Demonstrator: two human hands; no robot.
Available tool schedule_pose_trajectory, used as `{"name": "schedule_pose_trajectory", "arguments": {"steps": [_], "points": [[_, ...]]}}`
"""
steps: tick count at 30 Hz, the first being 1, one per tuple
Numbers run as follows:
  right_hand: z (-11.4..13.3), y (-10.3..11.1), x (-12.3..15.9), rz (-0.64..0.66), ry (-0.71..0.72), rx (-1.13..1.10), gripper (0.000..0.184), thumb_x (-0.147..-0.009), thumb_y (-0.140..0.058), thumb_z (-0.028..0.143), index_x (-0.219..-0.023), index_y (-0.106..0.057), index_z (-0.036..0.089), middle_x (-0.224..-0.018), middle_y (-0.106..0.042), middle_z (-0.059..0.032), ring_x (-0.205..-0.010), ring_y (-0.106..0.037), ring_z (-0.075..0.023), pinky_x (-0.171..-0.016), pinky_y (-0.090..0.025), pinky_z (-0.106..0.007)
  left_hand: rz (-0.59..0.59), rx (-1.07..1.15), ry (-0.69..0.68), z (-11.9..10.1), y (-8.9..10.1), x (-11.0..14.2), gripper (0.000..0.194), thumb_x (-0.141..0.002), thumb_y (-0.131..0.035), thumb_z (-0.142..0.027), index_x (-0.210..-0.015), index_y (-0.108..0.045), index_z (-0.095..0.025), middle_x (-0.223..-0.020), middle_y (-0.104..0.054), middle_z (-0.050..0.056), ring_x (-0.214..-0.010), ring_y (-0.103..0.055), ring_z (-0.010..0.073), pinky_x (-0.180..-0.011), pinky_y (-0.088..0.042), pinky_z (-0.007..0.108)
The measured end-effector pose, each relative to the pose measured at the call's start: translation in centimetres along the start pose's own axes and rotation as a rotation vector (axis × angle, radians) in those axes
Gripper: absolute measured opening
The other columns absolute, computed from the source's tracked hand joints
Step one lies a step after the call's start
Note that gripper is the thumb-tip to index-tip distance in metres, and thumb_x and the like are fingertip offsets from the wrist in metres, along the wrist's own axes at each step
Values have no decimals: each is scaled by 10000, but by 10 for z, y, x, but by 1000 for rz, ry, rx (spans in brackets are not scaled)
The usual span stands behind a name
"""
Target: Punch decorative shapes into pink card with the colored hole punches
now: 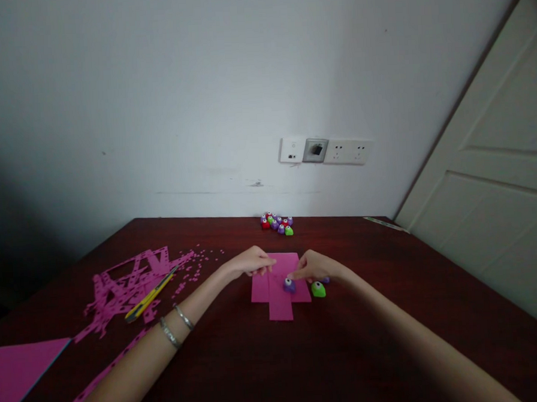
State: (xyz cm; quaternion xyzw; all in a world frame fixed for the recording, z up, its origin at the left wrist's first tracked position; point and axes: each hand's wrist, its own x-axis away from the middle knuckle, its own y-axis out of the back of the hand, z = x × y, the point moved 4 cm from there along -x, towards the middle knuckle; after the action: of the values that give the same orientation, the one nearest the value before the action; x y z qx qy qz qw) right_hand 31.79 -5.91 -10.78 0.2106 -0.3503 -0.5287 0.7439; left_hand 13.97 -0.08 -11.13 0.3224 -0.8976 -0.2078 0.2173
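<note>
On the table lies a cross-shaped piece of pink paper (281,308), with straight cut edges. Over its upper left part is my left hand (255,261), its fingers pinched together near the surface; anything between them is too small to make out. My right hand (316,266) reaches in from the right, its fingertips closed at the top of a small purple one-eyed figure (290,285) on the paper. A green one-eyed figure (318,289) sits just off the paper's right side. Another purple one (326,280) is partly hidden behind my right hand.
Several red, green and purple one-eyed figures (276,223) cluster near the wall. At left, a yellow utility knife (151,296) rests by a tangle of pink paper offcuts (115,293) and small pink scraps (186,277). A larger pink sheet (25,375) lies front left.
</note>
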Motion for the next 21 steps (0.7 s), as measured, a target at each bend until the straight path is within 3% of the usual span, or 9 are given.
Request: {"name": "schedule_pose_trajectory", "arguments": {"steps": [6,13,21], "points": [[7,-3,-8,174,-124,31,466,-585,-680,558,-429,-502,157,-361,-435,57,-325,-315,-42,-352,-231,-208,127,3,59,-1,-14,-9,444,-653,-628,-580,-659,-646,-137,-504,-497,-25,-404,-340,46,-435,-212,222],[2,-5,-16,242,-184,7,390,-591,-714,461,-469,-507,154,-365,-433,74,-331,-297,-35,-355,-203,-201,249,-71,28,-14,-22,-15,482,-592,-657,-621,-633,-651,-141,-503,-513,-19,-424,-368,46,-432,-208,218],[13,-9,-14,323,-212,22,328,-650,-702,389,-520,-515,154,-380,-432,84,-333,-309,-32,-365,-218,-189,362,-99,108,-15,-29,-24,506,-535,-685,-639,-612,-644,-140,-511,-513,-18,-415,-347,42,-424,-184,224]]}}
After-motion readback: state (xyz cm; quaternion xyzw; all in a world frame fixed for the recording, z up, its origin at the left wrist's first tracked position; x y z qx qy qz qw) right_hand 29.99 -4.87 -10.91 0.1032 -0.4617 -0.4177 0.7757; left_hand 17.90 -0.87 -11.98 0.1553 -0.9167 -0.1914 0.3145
